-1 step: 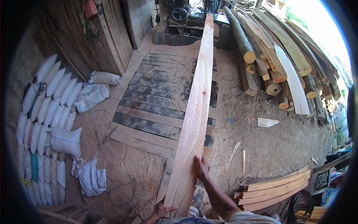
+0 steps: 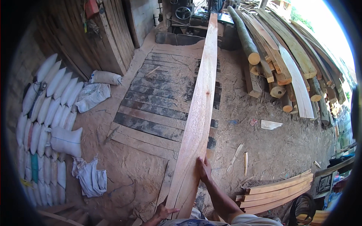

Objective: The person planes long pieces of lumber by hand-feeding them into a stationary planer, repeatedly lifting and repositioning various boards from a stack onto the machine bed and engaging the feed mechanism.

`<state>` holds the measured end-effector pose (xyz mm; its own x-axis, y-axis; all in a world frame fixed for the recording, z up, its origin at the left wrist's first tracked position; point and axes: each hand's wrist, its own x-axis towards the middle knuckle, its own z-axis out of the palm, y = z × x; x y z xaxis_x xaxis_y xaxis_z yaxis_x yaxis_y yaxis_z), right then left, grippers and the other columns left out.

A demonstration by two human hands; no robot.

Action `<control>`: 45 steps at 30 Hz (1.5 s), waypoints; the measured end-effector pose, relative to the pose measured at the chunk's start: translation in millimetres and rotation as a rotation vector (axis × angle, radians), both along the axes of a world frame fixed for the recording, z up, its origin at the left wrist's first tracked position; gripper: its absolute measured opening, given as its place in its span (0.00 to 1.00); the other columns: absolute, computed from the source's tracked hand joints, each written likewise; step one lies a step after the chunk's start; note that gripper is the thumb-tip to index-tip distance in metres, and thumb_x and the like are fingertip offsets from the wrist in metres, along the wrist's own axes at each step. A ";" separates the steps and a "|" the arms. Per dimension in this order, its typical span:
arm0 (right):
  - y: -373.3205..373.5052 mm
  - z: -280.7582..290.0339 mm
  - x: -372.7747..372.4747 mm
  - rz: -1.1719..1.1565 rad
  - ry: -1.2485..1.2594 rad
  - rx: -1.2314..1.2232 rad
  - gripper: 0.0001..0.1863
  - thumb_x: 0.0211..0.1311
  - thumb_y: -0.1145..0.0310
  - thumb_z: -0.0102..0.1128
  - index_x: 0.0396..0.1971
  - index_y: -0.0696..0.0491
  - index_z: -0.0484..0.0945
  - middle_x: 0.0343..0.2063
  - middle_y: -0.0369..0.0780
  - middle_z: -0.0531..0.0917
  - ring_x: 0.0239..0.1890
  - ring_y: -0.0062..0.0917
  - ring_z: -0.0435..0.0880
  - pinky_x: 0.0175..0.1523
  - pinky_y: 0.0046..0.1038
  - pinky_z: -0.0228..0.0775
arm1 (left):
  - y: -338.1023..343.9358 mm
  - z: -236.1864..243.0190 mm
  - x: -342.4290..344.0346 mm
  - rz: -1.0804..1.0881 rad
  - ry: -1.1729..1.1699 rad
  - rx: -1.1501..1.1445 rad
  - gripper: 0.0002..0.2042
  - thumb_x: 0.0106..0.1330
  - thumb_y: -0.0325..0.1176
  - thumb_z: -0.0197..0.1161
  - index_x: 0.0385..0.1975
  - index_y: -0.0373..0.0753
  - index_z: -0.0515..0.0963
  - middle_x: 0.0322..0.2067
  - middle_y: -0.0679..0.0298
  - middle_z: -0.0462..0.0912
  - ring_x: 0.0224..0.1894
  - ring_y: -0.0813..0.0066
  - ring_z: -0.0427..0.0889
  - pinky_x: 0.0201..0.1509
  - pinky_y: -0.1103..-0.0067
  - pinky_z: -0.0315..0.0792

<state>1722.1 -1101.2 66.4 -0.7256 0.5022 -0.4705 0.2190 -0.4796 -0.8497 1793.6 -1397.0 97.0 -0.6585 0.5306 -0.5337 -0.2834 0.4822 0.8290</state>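
Sawdust floor (image 2: 294,150): the largest item we record, pale and littered with offcuts, spreading across the yard.

Boardwalk of dark planks (image 2: 158,101): laid flat on the floor at centre, running toward a sawmill machine (image 2: 184,15) at the far end.

Stack of logs and slabs (image 2: 286,60): piled at the right, ends facing us.

Wall of white sacks (image 2: 45,109): stacked at the left, with loose sacks (image 2: 90,96) lying in front.

Long pale plank (image 2: 200,101): the piece we hold. It stretches from just below our chest, over the boardwalk, up to the machine, its broad face turned up and slightly to the left.

Stack of sawn boards (image 2: 275,192): low on the right, well apart from the plank.

Right hand (image 2: 204,169): laid on the plank's right edge near its close end, fingers wrapped over the edge; the grip is closed on the wood.

Left hand (image 2: 163,212): at the plank's very near end on the left side, fingers spread against it. We cannot tell whether this grip closes round the edge. Nearly all of the plank lies beyond both hands.
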 end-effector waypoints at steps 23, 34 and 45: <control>293.5 -41.2 -332.0 0.005 0.057 0.036 0.30 0.71 0.60 0.48 0.68 0.54 0.56 0.59 0.40 0.71 0.57 0.23 0.70 0.61 0.26 0.61 | 284.1 -2.3 -334.7 0.068 -0.199 -0.045 0.30 0.45 0.45 0.76 0.47 0.33 0.78 0.42 0.54 0.84 0.45 0.65 0.83 0.52 0.75 0.74; 478.3 -29.7 -557.0 0.009 0.072 0.043 0.28 0.72 0.62 0.46 0.69 0.52 0.56 0.60 0.40 0.70 0.58 0.24 0.70 0.63 0.26 0.60 | 472.3 0.5 -554.2 0.049 -0.230 -0.134 0.30 0.44 0.40 0.77 0.48 0.35 0.78 0.43 0.56 0.84 0.45 0.68 0.83 0.53 0.75 0.73; 695.8 -38.9 -800.3 0.018 0.079 0.103 0.29 0.72 0.60 0.47 0.68 0.55 0.56 0.61 0.41 0.70 0.59 0.24 0.69 0.64 0.26 0.59 | 676.8 -56.6 -783.8 -0.020 -0.086 -0.100 0.31 0.46 0.57 0.71 0.43 0.37 0.82 0.38 0.52 0.85 0.44 0.63 0.84 0.48 0.73 0.75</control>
